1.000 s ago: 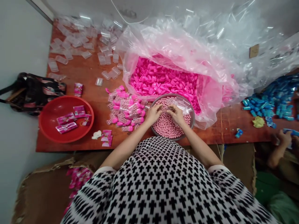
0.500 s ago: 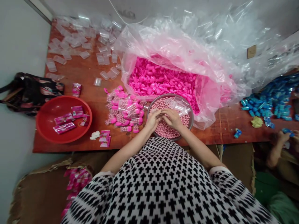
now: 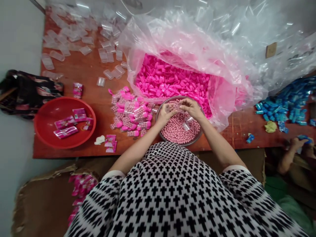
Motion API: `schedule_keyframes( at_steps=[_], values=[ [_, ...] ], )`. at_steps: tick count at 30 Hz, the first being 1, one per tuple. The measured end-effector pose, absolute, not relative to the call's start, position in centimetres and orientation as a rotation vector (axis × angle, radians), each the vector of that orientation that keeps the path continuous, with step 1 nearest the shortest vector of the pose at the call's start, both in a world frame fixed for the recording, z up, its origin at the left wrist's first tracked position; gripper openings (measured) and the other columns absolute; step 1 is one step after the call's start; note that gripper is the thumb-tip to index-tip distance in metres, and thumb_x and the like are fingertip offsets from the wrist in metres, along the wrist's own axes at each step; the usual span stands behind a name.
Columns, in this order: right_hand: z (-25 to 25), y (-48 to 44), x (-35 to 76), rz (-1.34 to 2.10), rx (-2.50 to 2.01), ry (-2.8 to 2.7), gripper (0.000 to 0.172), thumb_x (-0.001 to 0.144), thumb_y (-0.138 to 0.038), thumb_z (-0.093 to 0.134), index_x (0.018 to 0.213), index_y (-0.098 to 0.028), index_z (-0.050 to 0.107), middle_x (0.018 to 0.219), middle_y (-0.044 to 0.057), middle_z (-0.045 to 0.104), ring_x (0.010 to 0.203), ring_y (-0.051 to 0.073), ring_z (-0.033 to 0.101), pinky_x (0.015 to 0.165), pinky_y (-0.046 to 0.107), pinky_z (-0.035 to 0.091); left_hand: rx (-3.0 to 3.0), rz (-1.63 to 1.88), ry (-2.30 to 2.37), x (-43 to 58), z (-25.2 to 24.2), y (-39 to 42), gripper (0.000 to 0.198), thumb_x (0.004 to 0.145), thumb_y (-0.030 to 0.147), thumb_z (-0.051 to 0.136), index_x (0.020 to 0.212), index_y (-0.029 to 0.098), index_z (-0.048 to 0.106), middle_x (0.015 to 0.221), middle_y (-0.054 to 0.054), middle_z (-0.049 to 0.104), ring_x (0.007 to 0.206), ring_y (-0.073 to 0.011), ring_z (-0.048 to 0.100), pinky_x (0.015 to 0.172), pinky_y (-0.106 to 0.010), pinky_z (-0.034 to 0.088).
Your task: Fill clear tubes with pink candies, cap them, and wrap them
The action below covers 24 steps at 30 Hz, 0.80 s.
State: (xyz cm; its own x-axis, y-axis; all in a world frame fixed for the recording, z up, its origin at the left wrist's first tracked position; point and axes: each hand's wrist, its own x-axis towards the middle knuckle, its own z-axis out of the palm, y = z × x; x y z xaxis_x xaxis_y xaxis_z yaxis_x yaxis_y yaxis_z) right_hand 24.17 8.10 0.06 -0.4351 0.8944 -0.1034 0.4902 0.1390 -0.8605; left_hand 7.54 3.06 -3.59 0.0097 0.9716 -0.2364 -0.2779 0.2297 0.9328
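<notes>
Right hand pinches what we read as a small clear container above the bowl of pink beads. Left hand curls just beside it; whether it grips, we cannot tell. We note filled containers heaped left of the bowl on the tabletop.

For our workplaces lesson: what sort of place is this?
Probably a hand-packing workshop: pink beads in a grey bowl, pink plastic caps in an open bag, and clear plastic containers scattered on the table.
</notes>
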Motion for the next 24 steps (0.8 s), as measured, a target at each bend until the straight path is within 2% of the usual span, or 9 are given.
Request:
schedule_keyframes(
  at_steps=[3,6,9,11,13,15,17,20,24],
  values=[
    [0.9,5.6,24.6,1.405,-1.318,-1.832,0.033,0.084,-0.046,0.054,0.096,-0.017,0.065,0.085,0.003,0.068,0.073,0.015,0.061,0.068,0.029,0.049,0.736,1.086,0.967,8.6,-2.7,2.8,0.048,0.058,0.044,0.08,0.082,0.019,0.046,0.075,0.003,0.059,0.067,-0.0113,0.058,0.064,-0.024,0.046],
    [1.9,2.0,25.3,1.085,-1.705,-1.941,0.034,0.084,-0.045,0.057,0.101,-0.017,0.064,0.09,0.006,0.069,0.079,0.018,0.062,0.073,0.031,0.048,0.694,0.967,0.964,8.8,-2.5,1.6,0.054,0.057,0.042,0.08,0.094,0.02,0.048,0.065,0.006,0.056,0.056,-0.0103,0.056,0.058,-0.024,0.045],
    [2.1,-1.8,26.1,0.684,-2.187,-2.249,0.04,0.083,-0.045,0.058,0.109,-0.015,0.059,0.1,0.013,0.067,0.09,0.025,0.061,0.076,0.035,0.046,0.79,0.989,1.071,8.3,-2.9,0.5,0.062,0.056,0.039,0.08,0.107,0.02,0.049,0.064,0.007,0.053,0.057,-0.0101,0.054,0.06,-0.024,0.044],
    [1.6,-3.7,26.4,0.546,-2.277,-2.437,0.038,0.084,-0.041,0.057,0.11,-0.013,0.056,0.105,0.016,0.064,0.098,0.027,0.058,0.079,0.034,0.045,0.979,0.982,1.173,8.1,-3.1,-0.1,0.065,0.055,0.033,0.082,0.11,0.02,0.051,0.067,0.006,0.053,0.061,-0.011,0.053,0.064,-0.025,0.044],
    [0.8,-4.7,26.6,0.532,-2.232,-2.453,0.032,0.085,-0.035,0.055,0.107,-0.013,0.057,0.106,0.017,0.063,0.101,0.026,0.056,0.082,0.034,0.044,1.241,0.91,1.208,8.2,-3.0,-0.6,0.054,0.057,0.029,0.081,0.104,0.02,0.056,0.075,0.003,0.056,0.072,-0.0144,0.056,0.072,-0.028,0.045],
    [0.1,-4.7,26.8,0.661,-2.19,-2.231,0.028,0.081,-0.035,0.057,0.1,-0.015,0.06,0.102,0.014,0.065,0.097,0.025,0.058,0.082,0.034,0.045,1.484,0.82,1.146,8.6,-3.0,-1.0,0.032,0.063,0.027,0.076,0.09,0.02,0.06,0.082,-0.001,0.058,0.083,-0.0185,0.057,0.081,-0.032,0.045],
    [-0.4,-4.4,26.8,1.017,-2.124,-1.789,0.025,0.074,-0.038,0.062,0.088,-0.018,0.062,0.089,0.008,0.067,0.085,0.022,0.06,0.075,0.032,0.046,1.62,0.766,1.025,9.1,-3.1,-1.2,0.019,0.067,0.024,0.071,0.081,0.021,0.06,0.088,-0.004,0.06,0.094,-0.0216,0.058,0.09,-0.036,0.043],
    [-0.8,-3.8,26.5,1.476,-1.955,-1.201,0.027,0.072,-0.044,0.054,0.07,-0.018,0.059,0.065,0.002,0.063,0.06,0.015,0.057,0.057,0.027,0.046,1.646,0.772,0.894,9.8,-3.8,-1.4,0.023,0.065,0.021,0.071,0.085,0.023,0.06,0.097,-0.006,0.062,0.106,-0.0232,0.056,0.1,-0.039,0.039],
    [-0.6,-3.8,26.2,1.565,-1.888,-1.106,0.035,0.075,-0.05,0.048,0.065,-0.018,0.056,0.055,0.0,0.056,0.046,0.012,0.05,0.048,0.025,0.043,1.603,0.737,0.952,10.0,-4.2,-1.5,0.03,0.063,0.023,0.074,0.091,0.023,0.061,0.093,-0.005,0.064,0.097,-0.0224,0.061,0.092,-0.036,0.045]
  ],
)
